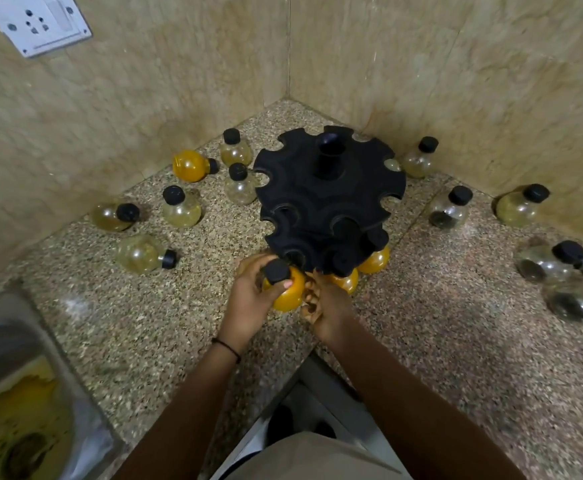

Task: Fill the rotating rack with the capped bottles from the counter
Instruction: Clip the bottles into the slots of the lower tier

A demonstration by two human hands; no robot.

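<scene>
- I saw the black rotating rack [328, 199] standing in the corner of the speckled granite counter [144, 323], with its slotted top disc facing the camera.
- The left hand [252, 299] gripped an orange-filled bottle [288, 292] at the rack's 7 o'clock edge. Thumb and fingers were wrapped round its neck just under the black cap [277, 270].
- The right hand [324, 306] sat at the rack's 6 o'clock, its bent fingers against the bottle's right side. I could not tell whether they gripped it.
- Two more orange bottles [375, 259] hung under the rack's rim at about 5 o'clock.
- Loose capped bottles lay at the rack's 8 to 10 o'clock, mostly pale yellow [181, 209], with one orange bottle on its side [189, 165].
- Others stood at 2 to 4 o'clock, some with dark contents [449, 211].
- A steel sink [13, 341] showed at the frame's 8 o'clock.
</scene>
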